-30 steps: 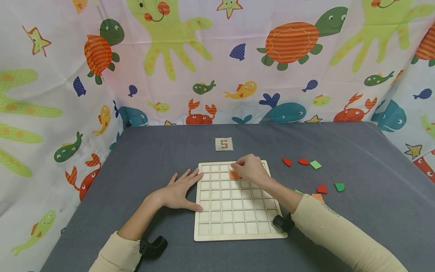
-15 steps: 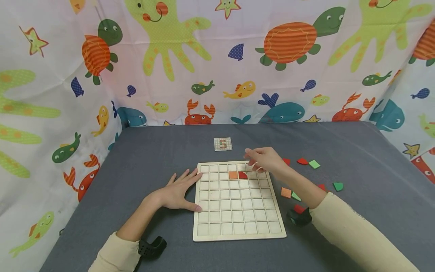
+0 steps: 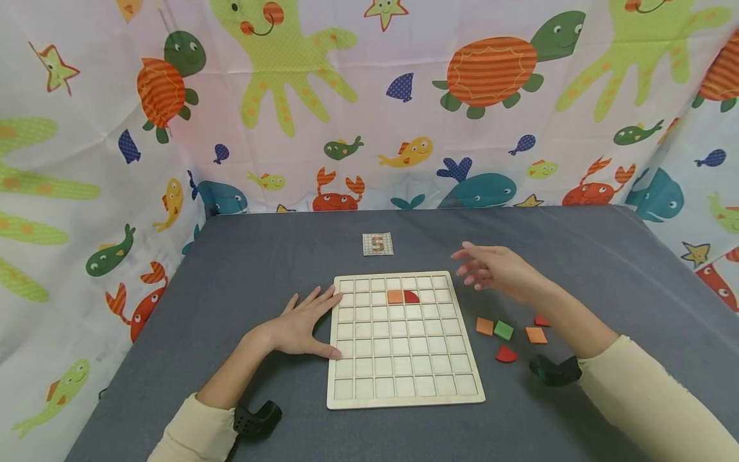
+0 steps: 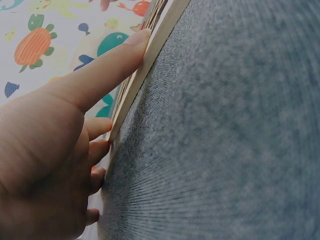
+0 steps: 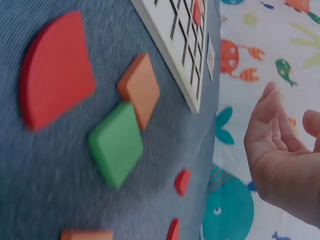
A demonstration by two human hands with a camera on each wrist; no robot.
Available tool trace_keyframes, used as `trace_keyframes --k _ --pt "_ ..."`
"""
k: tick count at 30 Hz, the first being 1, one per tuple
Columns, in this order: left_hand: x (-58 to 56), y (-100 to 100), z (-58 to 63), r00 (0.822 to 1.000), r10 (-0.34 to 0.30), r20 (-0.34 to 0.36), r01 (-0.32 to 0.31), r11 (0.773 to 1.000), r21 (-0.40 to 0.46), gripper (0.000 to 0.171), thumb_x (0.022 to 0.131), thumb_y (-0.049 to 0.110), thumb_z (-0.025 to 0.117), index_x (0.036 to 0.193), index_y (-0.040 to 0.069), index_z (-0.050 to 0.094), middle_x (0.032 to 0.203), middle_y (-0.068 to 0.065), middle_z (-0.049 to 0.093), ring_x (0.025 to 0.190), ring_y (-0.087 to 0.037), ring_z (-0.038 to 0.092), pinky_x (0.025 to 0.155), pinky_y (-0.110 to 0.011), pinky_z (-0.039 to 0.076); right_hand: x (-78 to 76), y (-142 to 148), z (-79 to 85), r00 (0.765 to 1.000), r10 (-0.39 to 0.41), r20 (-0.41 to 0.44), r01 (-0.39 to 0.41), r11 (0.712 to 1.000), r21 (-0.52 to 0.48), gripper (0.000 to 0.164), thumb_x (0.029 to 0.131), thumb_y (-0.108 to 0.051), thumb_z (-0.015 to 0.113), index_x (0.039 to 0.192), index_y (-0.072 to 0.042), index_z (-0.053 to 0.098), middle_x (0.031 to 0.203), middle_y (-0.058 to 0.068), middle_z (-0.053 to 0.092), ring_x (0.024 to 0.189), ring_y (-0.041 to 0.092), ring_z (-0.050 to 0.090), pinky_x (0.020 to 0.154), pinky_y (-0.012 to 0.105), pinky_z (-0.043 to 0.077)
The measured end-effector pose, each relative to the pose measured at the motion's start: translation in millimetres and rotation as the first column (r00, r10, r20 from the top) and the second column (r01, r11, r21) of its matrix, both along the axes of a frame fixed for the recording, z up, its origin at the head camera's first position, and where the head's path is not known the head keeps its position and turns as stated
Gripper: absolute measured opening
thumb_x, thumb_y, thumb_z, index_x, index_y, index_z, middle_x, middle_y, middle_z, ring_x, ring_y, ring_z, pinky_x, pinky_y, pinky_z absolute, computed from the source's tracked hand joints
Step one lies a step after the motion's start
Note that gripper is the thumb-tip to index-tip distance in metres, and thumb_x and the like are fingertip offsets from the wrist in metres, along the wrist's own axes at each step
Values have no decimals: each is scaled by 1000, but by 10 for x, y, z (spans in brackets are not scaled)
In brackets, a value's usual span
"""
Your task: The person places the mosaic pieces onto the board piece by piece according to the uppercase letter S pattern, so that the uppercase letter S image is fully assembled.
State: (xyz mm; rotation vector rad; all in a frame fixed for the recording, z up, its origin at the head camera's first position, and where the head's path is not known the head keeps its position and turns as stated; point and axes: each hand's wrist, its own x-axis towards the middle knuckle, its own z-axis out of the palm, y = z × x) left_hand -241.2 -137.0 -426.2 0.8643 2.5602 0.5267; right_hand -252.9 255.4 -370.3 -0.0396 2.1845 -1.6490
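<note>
A wooden grid board (image 3: pixel 375 367) lies on the table, with my left hand (image 3: pixel 303 326) resting spread along its left edge. In the left wrist view the thumb (image 4: pixel 107 70) presses on the board's rim. An orange square tile (image 3: pixel 395 296) and a red quarter-circle tile (image 3: pixel 411 297) sit side by side in the board's second row. My right hand (image 3: pixel 502 269) hovers beyond the board's upper right corner, fingers loosely bent and holding nothing. Below it lie an orange tile (image 3: pixel 485 326), a green square tile (image 3: pixel 503 330) and a red quarter-circle tile (image 3: pixel 506 353).
A small card (image 3: pixel 378 244) with a coloured S-shaped pattern on a grid lies behind the board. Another orange tile (image 3: pixel 535 335) and a partly hidden red tile (image 3: pixel 541 319) are near the right forearm. More red pieces (image 5: pixel 182 182) show in the right wrist view. A sea-animal curtain (image 3: pixel 369 115) hangs behind.
My right hand has let go of the red quarter-circle tile beside the orange square and moved right, off the board. My left hand has stayed on the board's edge.
</note>
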Motion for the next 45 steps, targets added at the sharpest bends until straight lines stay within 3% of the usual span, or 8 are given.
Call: trace_keyframes --k 11,17,24,30,35,38,41,45 --pt "-8 -32 26 1000 -2 8 2 1000 -4 110 74 64 70 155 14 14 159 -6 3 144 -31 -2 106 -62 -6 31 311 31 997 -65 50 68 996 -50 76 96 -52 47 141 8 35 103 7 62 87 16 62 80 27 51" --pt "-7 -38 20 1000 -9 12 9 1000 10 109 75 63 70 154 12 14 159 -8 4 143 -33 -2 105 -63 -5 8 406 -51 996 -83 25 84 995 -60 73 99 -47 44 142 10 32 115 13 59 101 17 62 87 27 49" --pt "-2 -22 1 1000 -10 8 10 1000 6 109 75 64 70 154 14 14 159 -6 3 143 -32 -2 105 -63 -5 -67 513 -274 993 -119 -2 119 993 12 69 102 -45 38 144 9 32 134 25 46 115 22 55 91 29 47" --pt "1 -19 -11 1000 -10 8 10 1000 12 109 75 62 71 154 13 15 159 -7 4 143 -32 -1 105 -63 -5 -128 504 -417 987 -155 -45 158 986 59 54 104 -28 40 144 8 31 144 29 33 124 34 43 95 31 44" --pt "7 -12 -10 1000 -6 12 6 1000 10 109 74 63 71 154 14 14 159 -6 3 144 -31 -2 106 -62 -6 -143 452 -440 982 -149 -116 167 972 166 48 99 -16 54 140 5 41 141 25 39 119 33 47 94 34 45" --pt "6 -7 -13 1000 -6 6 6 1000 14 109 74 62 71 154 14 15 159 -6 4 144 -31 -2 106 -62 -6 -141 433 -437 977 -117 -179 160 955 248 45 95 -14 61 135 3 48 135 24 46 113 32 49 85 33 48" --pt "4 -4 -10 1000 -6 2 6 1000 14 109 74 62 71 154 14 15 159 -6 4 144 -31 -2 106 -62 -6 -144 427 -443 970 -91 -225 159 939 304 43 93 -11 64 131 2 52 128 24 51 109 32 49 75 34 44" --pt "2 -3 -2 1000 -7 -4 7 1000 12 109 74 63 71 154 14 15 159 -6 4 144 -31 -2 106 -62 -6 -155 431 -464 964 -50 -262 140 930 338 41 90 -5 65 129 3 54 125 24 53 109 34 50 78 35 44"
